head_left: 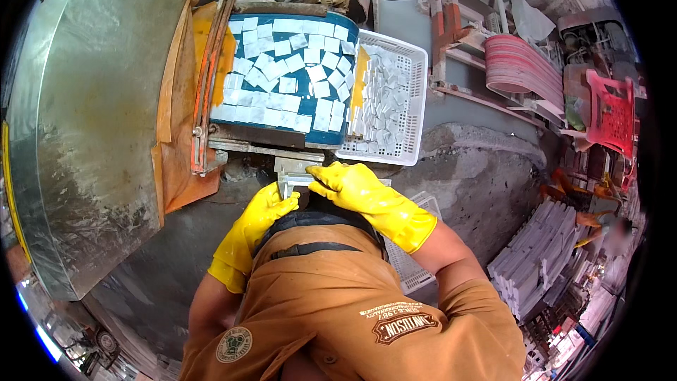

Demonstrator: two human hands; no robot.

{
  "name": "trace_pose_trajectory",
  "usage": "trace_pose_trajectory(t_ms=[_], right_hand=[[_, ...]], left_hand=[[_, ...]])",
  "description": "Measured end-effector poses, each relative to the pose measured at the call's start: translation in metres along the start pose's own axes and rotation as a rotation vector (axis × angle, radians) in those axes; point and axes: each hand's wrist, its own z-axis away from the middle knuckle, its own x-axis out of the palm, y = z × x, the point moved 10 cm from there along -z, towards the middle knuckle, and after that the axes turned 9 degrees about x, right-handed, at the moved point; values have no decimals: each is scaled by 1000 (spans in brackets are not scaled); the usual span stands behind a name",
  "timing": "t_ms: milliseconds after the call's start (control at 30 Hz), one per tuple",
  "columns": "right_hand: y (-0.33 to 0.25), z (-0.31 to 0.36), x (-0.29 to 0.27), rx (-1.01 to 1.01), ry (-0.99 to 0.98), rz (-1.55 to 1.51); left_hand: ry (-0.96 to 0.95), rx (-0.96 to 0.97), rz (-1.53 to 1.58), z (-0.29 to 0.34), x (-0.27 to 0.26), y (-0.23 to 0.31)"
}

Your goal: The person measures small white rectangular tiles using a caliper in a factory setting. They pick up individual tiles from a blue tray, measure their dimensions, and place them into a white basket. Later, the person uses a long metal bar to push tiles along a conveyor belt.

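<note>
Head cam, looking straight down past a brown shirt [317,279]: two yellow rubber gloves meet at what looks like a metal caliper [299,178], held right in front of the waist, just this side of the belt's edge. Right hand [352,187] has its fingers curled over the bar, with the end poking out past the glove. Left hand [268,206] has its fingers bunched at the other end; can't tell if they're pinching the tool itself or some small piece.

Biggest worry imo is that grip. The gloves look shiny, probably wet, so a slick bar could slide or twist, and a tilted caliper would give a bad reading. Drop it and it could go down by the lower crate [416,279], partly hidden under the right arm.

Just beyond is the blue belt [326,139], covered in pale square tiles [288,85], some in neat rows, others skewed. If it's running (can't tell from a still), the crooked ones could jam or chip against the yellow guard [360,83]. Right beside it, the white crate [417,116] holds a jumble of tiles, so any more dropping in might crack corners.

Further off to the right: leaning slabs [536,257], stacked pink stools [518,63] and a red stool [611,116].
</note>
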Motion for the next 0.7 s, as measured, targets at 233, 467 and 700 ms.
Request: trace_pose_trajectory(t_ms=[233,467,700], right_hand=[[3,-2,3,15,0,-4],[17,-3,12,84,-26,-172],[80,19,23,613,-18,-1133]], left_hand=[[-3,2,-10,-1,0,2],[-19,-44,-11,-7,-5,-3],[-13,-137,-213,-35,-56,-45]])
